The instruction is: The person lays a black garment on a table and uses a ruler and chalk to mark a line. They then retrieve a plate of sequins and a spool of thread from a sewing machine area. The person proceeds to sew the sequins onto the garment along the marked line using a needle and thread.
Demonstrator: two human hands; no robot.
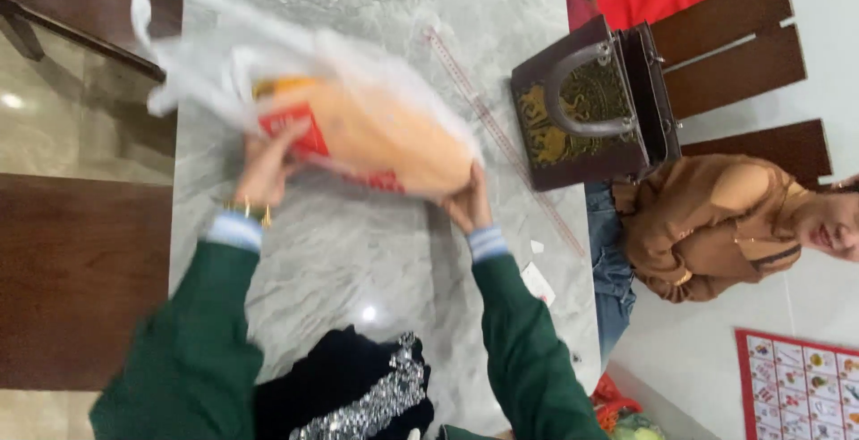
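An orange and red package (376, 136) lies inside a thin translucent white plastic bag (224, 55) on the grey marble table (376, 261). My left hand (264, 167) grips the package's left end through the bag. On the package's right end sits my right hand (467, 203), fingers pressed against it. Both my arms wear dark green sleeves with striped cuffs. The bag's handles flare up to the left, blurred.
A dark brown handbag (591, 105) with a curved handle stands at the table's right edge beside a long clear ruler (501, 136). A black sequinned garment (358, 395) lies near me. Another person in a brown top (707, 221) sits at right. Dark wooden benches flank the table.
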